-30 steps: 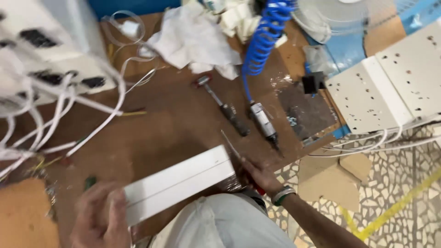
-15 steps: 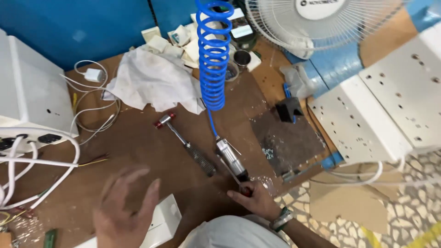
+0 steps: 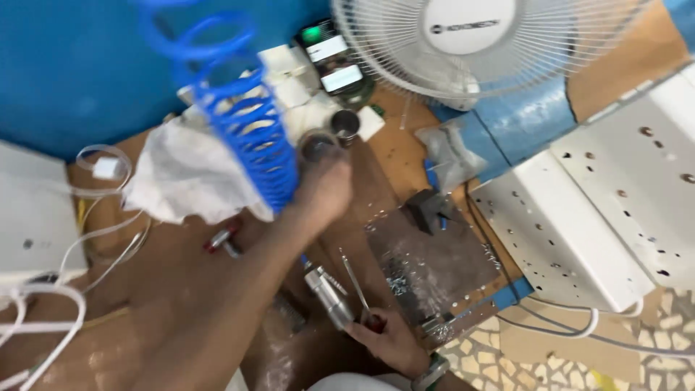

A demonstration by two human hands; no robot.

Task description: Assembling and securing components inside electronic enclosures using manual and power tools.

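My left hand (image 3: 326, 185) is stretched far across the brown bench, and its fingers curl around a small round metal cup (image 3: 316, 145); the hand is blurred. A second small cup (image 3: 345, 123) stands just right of it. The blue coiled air hose (image 3: 246, 123) hangs beside my left forearm and runs down to a silver pneumatic tool (image 3: 329, 295) lying on the bench. Near the bench's front edge my right hand (image 3: 387, 339) grips a red-handled screwdriver (image 3: 355, 279), its thin shaft pointing away from me next to the pneumatic tool.
A white table fan (image 3: 463, 43) stands at the back. White perforated metal panels (image 3: 579, 217) lie on the right, a metal plate (image 3: 434, 268) with loose screws and a black block (image 3: 427, 210) in the middle. A white cloth (image 3: 188, 181) and a cabled white box (image 3: 32, 217) are left.
My left hand has left the white strip at the near edge and reached forward to the small cup at the back. The view has tilted up towards the fan. My right hand stays put.
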